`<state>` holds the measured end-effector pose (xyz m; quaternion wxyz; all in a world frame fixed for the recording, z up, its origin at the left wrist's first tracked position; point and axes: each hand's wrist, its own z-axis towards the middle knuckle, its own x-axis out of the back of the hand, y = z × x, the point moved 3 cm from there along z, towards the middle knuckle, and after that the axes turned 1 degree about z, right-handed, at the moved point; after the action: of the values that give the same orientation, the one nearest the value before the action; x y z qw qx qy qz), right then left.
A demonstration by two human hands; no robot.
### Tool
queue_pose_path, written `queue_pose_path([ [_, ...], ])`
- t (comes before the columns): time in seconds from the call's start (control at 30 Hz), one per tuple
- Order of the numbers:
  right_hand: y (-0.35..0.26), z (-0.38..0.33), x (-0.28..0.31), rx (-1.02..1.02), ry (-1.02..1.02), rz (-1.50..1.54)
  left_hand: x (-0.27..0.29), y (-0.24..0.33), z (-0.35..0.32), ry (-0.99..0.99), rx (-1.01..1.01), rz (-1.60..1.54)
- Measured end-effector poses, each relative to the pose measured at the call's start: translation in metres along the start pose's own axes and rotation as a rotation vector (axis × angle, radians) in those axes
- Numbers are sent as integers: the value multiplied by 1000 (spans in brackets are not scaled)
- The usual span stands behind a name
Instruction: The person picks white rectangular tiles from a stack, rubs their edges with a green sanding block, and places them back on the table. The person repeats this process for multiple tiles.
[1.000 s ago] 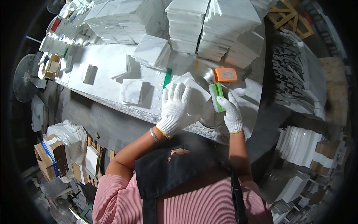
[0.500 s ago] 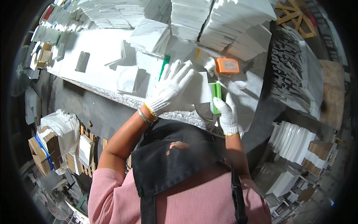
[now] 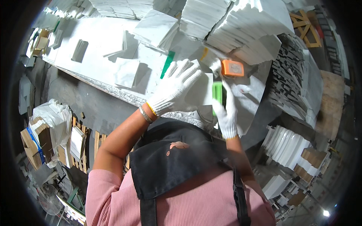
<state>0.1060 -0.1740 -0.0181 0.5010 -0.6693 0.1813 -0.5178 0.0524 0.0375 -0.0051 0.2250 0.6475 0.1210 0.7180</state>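
Observation:
My left hand (image 3: 176, 86), in a white knit glove, lies flat with spread fingers on a white marble-look tile (image 3: 205, 88) on the workbench. My right hand (image 3: 227, 113), gloved too, grips a green sanding block (image 3: 217, 92). Thumb and fingers sit on either side of the block, which stands along the tile's right edge. Whether block and edge touch I cannot tell. A green strip (image 3: 168, 64) lies just beyond my left fingers. Beyond the block sits an orange block with a label (image 3: 232, 68).
Stacked tiles (image 3: 249, 30) line the bench's far side, with a smaller stack (image 3: 156, 28) ahead. Loose tiles (image 3: 126, 72) lie to the left on the pale bench (image 3: 96, 56). Right of the bench are piled dark-edged slabs (image 3: 290, 75) and a wooden crate frame (image 3: 304, 28).
My right hand has moved farther away along the tile's edge, its fingers now reaching higher on the green block. My left hand stays on the tile. The whole view has tilted slightly.

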Motion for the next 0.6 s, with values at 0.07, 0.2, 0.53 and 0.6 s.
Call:
queue_pose_path([
  [0.07, 8, 31, -7, 76, 40, -5, -2, -1, 0, 12, -10, -9],
  [0.2, 14, 52, -14, 94, 49, -11, -2, -2, 0, 6, -4, -1],
  [0.53, -3, 55, -13, 142, 107, -154, 0, -3, 1, 28, -42, -50],
  [0.6, 5, 74, -20, 189, 153, -154, 2, -2, 1, 16, -35, -52],
])
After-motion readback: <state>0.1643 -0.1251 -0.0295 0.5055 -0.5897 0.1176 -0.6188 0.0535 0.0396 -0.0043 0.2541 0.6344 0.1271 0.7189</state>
